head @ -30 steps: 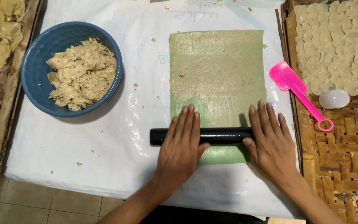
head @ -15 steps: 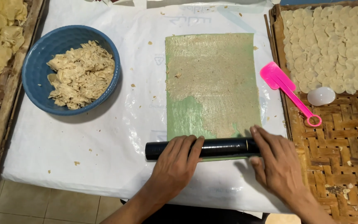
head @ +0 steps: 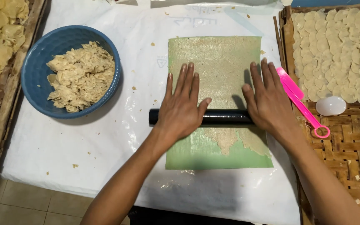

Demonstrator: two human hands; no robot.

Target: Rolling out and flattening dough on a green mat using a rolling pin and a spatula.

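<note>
Rolling away from the body, both hands have carried the black rolling pin [head: 213, 118] from the near edge of the green sheet [head: 213, 154] up to about its middle since 1 second ago — so the pale dough layer [head: 217, 66] under it is being pressed thinner and pushed out across the sheet. On the near side of the pin the dough ends in a ragged edge, with bare green beyond it, which suggests the spread is uneven there and not yet complete.

The left hand [head: 182, 109] lies flat on the left half of the pin, palm down, fingers straight and slightly spread, pointing to the far side; it grips nothing, only presses. The right hand [head: 267, 102] does the same on the right end of the pin, open and flat, its fingers reaching onto the dough. Both forearms stretch forward from the near edge.

Left of the sheet, well apart, a blue bowl [head: 36, 62] holds a heap of crumbly dough. Just right of the right hand lies a pink scraper [head: 298, 100] — beside it a small white cup [head: 331, 105], both on a woven tray [head: 346, 154] carrying rows of pale round discs [head: 338, 46].
</note>
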